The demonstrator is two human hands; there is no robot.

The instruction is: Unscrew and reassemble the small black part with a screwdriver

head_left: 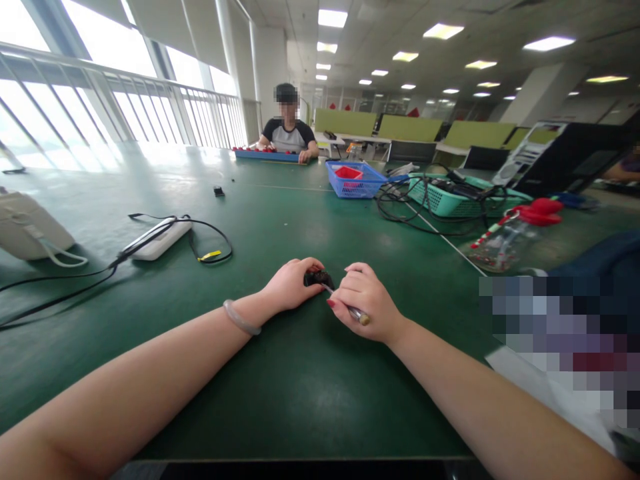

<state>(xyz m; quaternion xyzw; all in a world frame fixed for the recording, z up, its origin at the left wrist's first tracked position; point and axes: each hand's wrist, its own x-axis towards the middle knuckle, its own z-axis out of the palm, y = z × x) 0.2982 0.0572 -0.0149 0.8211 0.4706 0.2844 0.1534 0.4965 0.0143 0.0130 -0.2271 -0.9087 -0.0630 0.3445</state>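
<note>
My left hand [291, 285] rests on the green table [300, 373] with its fingers curled round a small dark object [319, 277] that has a bit of red on it. My right hand [364, 301] is closed on a thin metal tool [356, 312] with a yellowish end, and the tool's tip touches the dark object. A pale bangle circles my left wrist. Both hands meet at the middle of the table.
A white device [160, 239] with black cables lies at left, a white appliance [27, 230] at far left. A blue basket [356, 180], a teal basket [453, 197] with cables and a red-capped clear bottle [510, 240] stand at right. Another person [288, 137] sits at the far end.
</note>
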